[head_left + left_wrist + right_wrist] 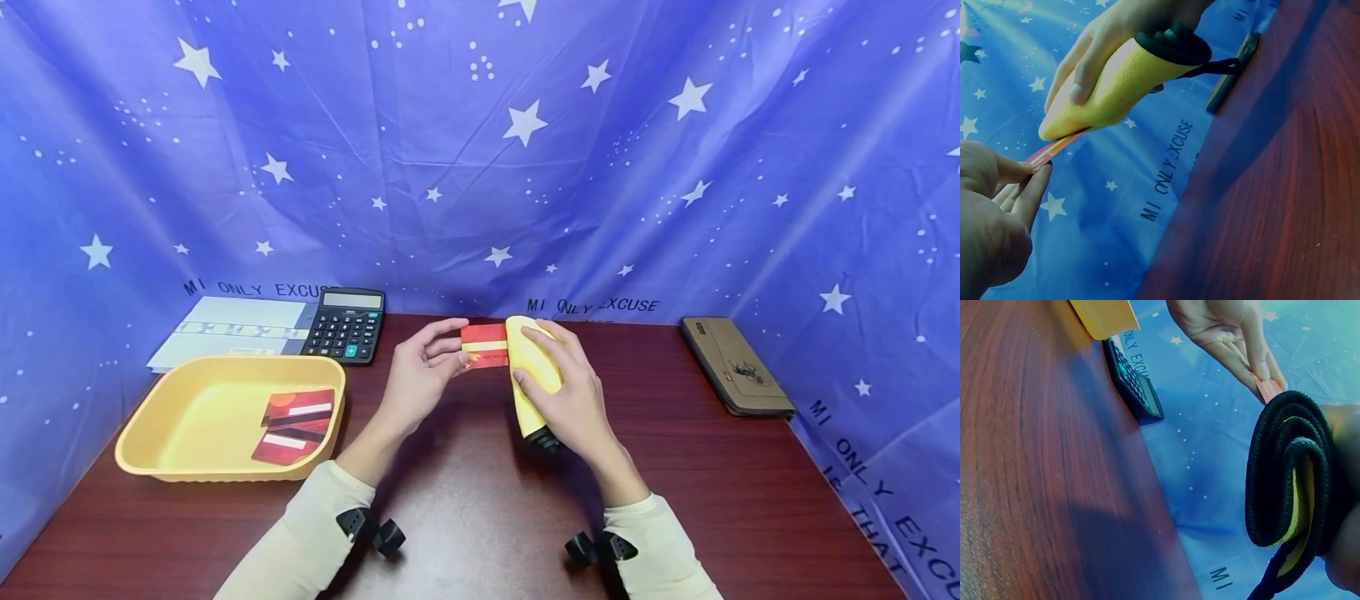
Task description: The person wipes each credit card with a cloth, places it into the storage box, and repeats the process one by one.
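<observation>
Above the table, my left hand (420,371) pinches the left end of a red card (483,346) with a pale stripe, between thumb and fingers. My right hand (573,396) grips a folded yellow cloth (528,383) with a black edge. The cloth meets the card's right end; whether it wraps both faces there is hidden. In the left wrist view the card (1054,150) is seen nearly edge-on, running up to the cloth (1116,87). The right wrist view shows the black hem (1257,481) rolled in several layers, a loose strip hanging from it.
On the left stands a yellow basin (187,467) with red cards (288,446) inside. Behind it are a black calculator (345,325) and a white-and-grey flat box or folder (232,321). A brown wallet (735,362) lies far right. Blue starry curtain (480,167) borders the dark wood table (465,517).
</observation>
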Tool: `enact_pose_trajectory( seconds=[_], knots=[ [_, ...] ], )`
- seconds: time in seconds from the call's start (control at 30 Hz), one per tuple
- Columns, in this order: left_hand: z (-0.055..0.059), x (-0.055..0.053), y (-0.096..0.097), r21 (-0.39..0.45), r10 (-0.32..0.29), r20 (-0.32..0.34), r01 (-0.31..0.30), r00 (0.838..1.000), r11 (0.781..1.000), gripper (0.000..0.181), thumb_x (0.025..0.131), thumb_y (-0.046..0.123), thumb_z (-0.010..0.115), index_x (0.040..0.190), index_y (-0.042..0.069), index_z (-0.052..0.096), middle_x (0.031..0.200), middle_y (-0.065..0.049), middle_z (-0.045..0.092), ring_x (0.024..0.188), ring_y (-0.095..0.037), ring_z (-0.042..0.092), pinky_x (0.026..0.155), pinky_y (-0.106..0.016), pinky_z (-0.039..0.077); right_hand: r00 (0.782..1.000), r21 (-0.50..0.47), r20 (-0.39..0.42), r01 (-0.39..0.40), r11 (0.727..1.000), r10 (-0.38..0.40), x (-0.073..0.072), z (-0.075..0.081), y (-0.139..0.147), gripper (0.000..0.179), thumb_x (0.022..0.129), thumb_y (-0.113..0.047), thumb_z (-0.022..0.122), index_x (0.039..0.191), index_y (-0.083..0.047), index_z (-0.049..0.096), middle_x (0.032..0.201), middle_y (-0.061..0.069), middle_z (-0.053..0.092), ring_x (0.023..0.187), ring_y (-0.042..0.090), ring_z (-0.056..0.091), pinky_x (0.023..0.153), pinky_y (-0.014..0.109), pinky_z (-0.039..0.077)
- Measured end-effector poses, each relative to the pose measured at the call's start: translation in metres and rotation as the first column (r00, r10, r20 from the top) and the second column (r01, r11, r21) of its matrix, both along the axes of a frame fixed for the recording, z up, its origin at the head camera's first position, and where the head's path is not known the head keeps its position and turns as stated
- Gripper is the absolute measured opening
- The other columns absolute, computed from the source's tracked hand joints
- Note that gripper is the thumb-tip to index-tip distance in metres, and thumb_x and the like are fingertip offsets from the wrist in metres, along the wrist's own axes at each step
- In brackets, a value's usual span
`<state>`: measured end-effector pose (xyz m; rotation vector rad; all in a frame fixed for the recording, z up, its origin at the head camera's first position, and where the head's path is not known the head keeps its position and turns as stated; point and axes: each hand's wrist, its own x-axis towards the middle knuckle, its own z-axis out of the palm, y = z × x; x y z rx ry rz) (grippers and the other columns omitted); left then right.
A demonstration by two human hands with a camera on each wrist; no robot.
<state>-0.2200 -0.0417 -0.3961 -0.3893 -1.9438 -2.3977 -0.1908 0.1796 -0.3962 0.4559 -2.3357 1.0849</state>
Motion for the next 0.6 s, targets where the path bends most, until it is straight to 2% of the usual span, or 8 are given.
enact_pose_trajectory(
  seconds=[0.1,0.2,0.33,0.47,0.6],
  knots=[
    [-0.001,0.001,0.002,0.014,-0.016,0.021,0.015,1.000,1.000,0.047,0.091,-0.013,0.065,0.135,0.003,0.063,0.110,-0.026,0.074,0.089,-0.011,0.076,0.091,-0.044,0.063,1.000,0.006,0.006,0.002,1.000,-0.002,0.001,0.000,-0.002,0.059,0.085,-0.019,0.082,0.140,-0.029,0.064,0.151,-0.005,0.055,0.130,0.021,0.060,0.090,0.045,0.056],
    [-0.001,0.003,0.006,0.028,-0.022,0.033,0.021,0.999,0.999,0.047,0.091,-0.013,0.065,0.136,0.002,0.063,0.109,-0.025,0.074,0.089,-0.011,0.076,0.091,-0.043,0.064,1.000,0.021,0.004,-0.002,1.000,0.002,0.002,-0.001,-0.005,0.058,0.085,-0.020,0.082,0.140,-0.030,0.064,0.151,-0.005,0.055,0.127,0.021,0.061,0.087,0.043,0.057],
    [0.000,0.005,0.010,0.044,-0.036,0.033,0.035,0.999,0.998,0.046,0.092,-0.013,0.065,0.136,0.000,0.062,0.110,-0.027,0.073,0.089,-0.012,0.076,0.089,-0.037,0.065,1.000,0.041,-0.007,-0.011,0.999,0.011,0.003,-0.003,-0.010,0.057,0.086,-0.021,0.082,0.140,-0.029,0.065,0.150,-0.004,0.055,0.124,0.020,0.063,0.084,0.043,0.058],
    [0.000,0.007,0.012,0.058,-0.054,0.020,0.053,0.998,0.997,0.047,0.091,-0.014,0.064,0.136,0.000,0.062,0.113,-0.033,0.071,0.091,-0.013,0.076,0.091,-0.042,0.064,1.000,0.042,-0.009,-0.023,0.999,0.023,0.005,-0.004,-0.015,0.057,0.085,-0.021,0.083,0.138,-0.030,0.065,0.150,-0.005,0.056,0.122,0.020,0.064,0.082,0.041,0.058],
    [-0.002,0.007,0.013,0.052,-0.061,0.019,0.060,0.998,0.997,0.046,0.092,-0.014,0.064,0.136,0.000,0.062,0.113,-0.030,0.072,0.092,-0.013,0.076,0.093,-0.044,0.063,0.999,0.049,-0.006,-0.038,0.998,0.038,0.008,-0.005,-0.019,0.057,0.085,-0.021,0.083,0.138,-0.030,0.065,0.150,-0.005,0.056,0.122,0.019,0.064,0.080,0.039,0.058]
  ],
)
